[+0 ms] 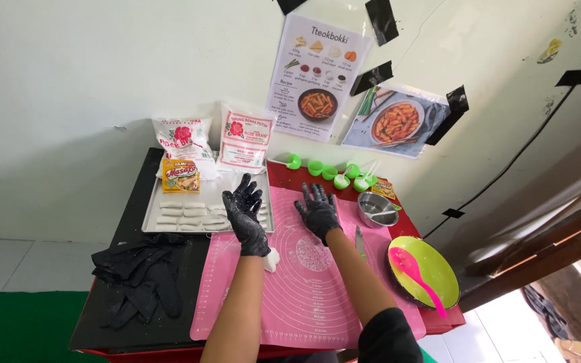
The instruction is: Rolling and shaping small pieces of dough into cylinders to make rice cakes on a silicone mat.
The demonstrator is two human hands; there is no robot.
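Left hand (245, 214): black glove, raised above the near edge of the metal tray (152, 208), fingers (247, 188) spread apart, holding nothing. Right hand (317, 212): black glove, raised above the upper part of the pink silicone mat (304, 296), fingers spread apart, holding nothing.

A small white lump of dough (272, 259) lies on the mat just beside the left wrist. The tray stands at the left of the mat and carries rows of short white dough sticks (183, 215); a yellow seasoning packet (181, 176) rests at its far edge. Two white flour bags (245, 140) lean against the wall behind the tray.

A knife (360, 243) lies on the mat to the right of the right forearm. Beyond it stand a small steel bowl (377, 209) and a green bowl (438, 265) with a pink spoon (417, 273) across it. Green measuring cups (331, 171) lie near the wall. Spare black gloves (141, 279) are piled on the table (132, 222) at the left.
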